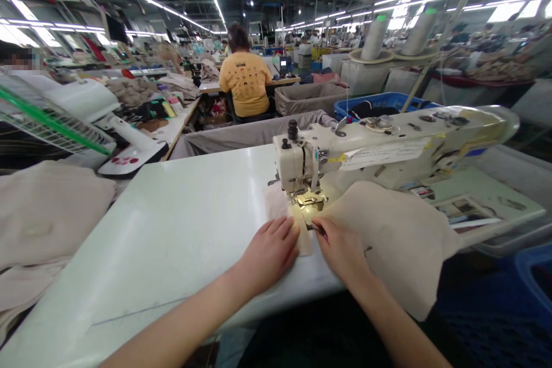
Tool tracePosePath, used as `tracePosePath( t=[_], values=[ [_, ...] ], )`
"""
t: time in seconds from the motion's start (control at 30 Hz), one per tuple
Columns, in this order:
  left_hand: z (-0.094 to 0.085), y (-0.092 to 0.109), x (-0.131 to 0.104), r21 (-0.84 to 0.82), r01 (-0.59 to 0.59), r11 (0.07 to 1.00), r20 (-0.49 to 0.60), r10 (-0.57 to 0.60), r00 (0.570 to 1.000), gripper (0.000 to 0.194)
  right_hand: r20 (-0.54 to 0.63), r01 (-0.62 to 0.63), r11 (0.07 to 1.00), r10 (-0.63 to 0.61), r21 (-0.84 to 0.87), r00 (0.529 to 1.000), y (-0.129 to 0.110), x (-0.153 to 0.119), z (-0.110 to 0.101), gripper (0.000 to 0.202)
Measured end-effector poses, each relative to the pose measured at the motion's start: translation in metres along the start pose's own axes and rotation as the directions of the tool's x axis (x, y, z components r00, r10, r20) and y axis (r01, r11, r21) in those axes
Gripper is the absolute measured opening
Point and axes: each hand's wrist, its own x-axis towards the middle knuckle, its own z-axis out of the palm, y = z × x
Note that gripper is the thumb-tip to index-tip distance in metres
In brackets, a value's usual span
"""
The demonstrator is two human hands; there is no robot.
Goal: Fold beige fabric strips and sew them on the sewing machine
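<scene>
A beige cloth piece [388,230] lies under the needle area of a cream sewing machine [302,167] and spreads to the right, hanging over the table's front edge. My left hand [273,250] rests flat on a narrow pale strip of the cloth [304,241], just in front of the lit presser foot [311,201]; its fingers are stretched out. Close beside it, my right hand [345,250] is closed around a small dark metal tool [313,226]. Only the tool's tip and a bit behind the palm show, so its kind is unclear.
Left of the pale table [194,213] is a heap of beige cloth [47,213]. A white fan [86,103] stands behind that heap. Thread cones [375,37] rise beyond the machine, near a blue basket [388,100]. A person in a yellow shirt [245,83] sits ahead.
</scene>
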Motion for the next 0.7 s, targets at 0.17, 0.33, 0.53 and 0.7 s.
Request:
tracePosePath(
  t=[0.17, 0.33, 0.53, 0.7],
  values=[
    [0.009, 0.004, -0.010, 0.018, 0.009, 1.000, -0.020, -0.008, 1.000, 0.042, 0.051, 0.013, 0.998, -0.010, -0.057, 0.999, -0.003, 0.000, 0.004, 0.024],
    [0.008, 0.000, -0.012, 0.054, -0.007, 0.998, -0.041, 0.009, 0.999, 0.042, 0.039, -0.005, 0.996, 0.008, -0.088, 0.999, -0.004, 0.001, 0.005, 0.024],
    [0.015, -0.003, -0.013, 0.082, -0.015, 0.997, -0.071, 0.021, 0.997, 0.043, 0.015, 0.010, 0.995, -0.008, -0.097, 1.000, -0.005, 0.000, 0.007, 0.027],
    [0.016, -0.009, -0.020, 0.084, -0.006, 0.996, -0.066, 0.011, 0.998, 0.044, 0.027, 0.000, 0.994, 0.003, -0.112, 1.000, -0.006, 0.000, 0.006, 0.026]
  ],
)
